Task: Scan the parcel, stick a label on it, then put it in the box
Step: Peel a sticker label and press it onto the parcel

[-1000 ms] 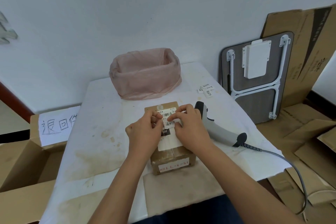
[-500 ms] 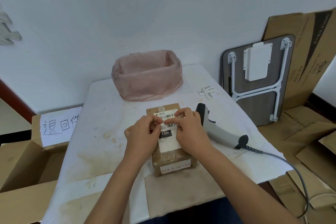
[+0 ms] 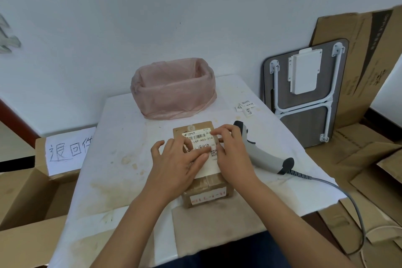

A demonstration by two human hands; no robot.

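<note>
A small brown cardboard parcel (image 3: pixel 206 193) lies in the middle of the white table (image 3: pixel 121 159). Its top carries a white shipping label, and a small handwritten label (image 3: pixel 203 146) lies flat on that. My left hand (image 3: pixel 178 159) rests flat on the parcel's top with fingers spread, fingertips on the small label. My right hand (image 3: pixel 232 150) presses the parcel's right side, fingers over the label's right edge. A grey barcode scanner (image 3: pixel 265 154) lies just to the right of my right hand. An open cardboard box (image 3: pixel 28 193) with a handwritten sign stands left of the table.
A basket lined with a pink plastic bag (image 3: pixel 174 89) stands at the table's far side. Several small spare labels (image 3: pixel 245 107) lie at the far right. The scanner cable (image 3: pixel 339 193) hangs off the right edge. A folded table (image 3: pixel 304 93) and flattened cartons (image 3: pixel 369 159) lean at right.
The small label went from pinched between both hands' fingertips to lying flat on the parcel. My left hand opened and flattened over it; my right hand slid to the right edge.
</note>
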